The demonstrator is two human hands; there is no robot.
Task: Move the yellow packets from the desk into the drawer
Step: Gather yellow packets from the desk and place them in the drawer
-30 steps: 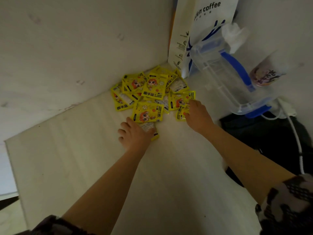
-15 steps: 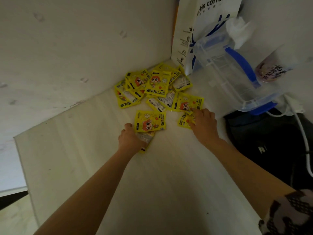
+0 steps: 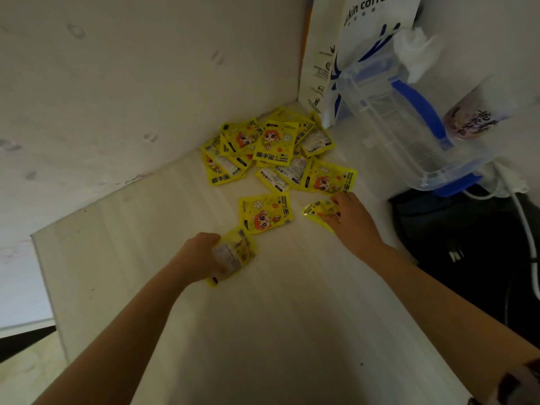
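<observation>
While most of the yellow packets (image 3: pixel 274 147) lie heaped in the far corner of the pale desk (image 3: pixel 263 331) against the wall, overlapping one another at odd angles, the left hand (image 3: pixel 201 255) is curled around one packet (image 3: pixel 233 254), its fingers wrapped over the crumpled foil so that the pale printed back faces up and the lower end pokes out beneath the palm. Each packet is a flat, glossy yellow sachet; those lying face up show a cartoon figure with orange-red hair, small white flowers and black lettering that includes "HAND WARMER", while those face down show a white label panel. One face-up packet (image 3: pixel 265 213) lies alone on the desk between the two hands, just beyond the left one. The right hand (image 3: pixel 355 219) rests palm down with its fingertips pinching a folded, creased packet (image 3: pixel 317 211) against the desk, just below a face-up packet at the near edge of the heap. A white coffee bag (image 3: pixel 350 48) stands upright in the corner behind the heap, beside a clear plastic box with blue handles (image 3: pixel 415 127)
</observation>
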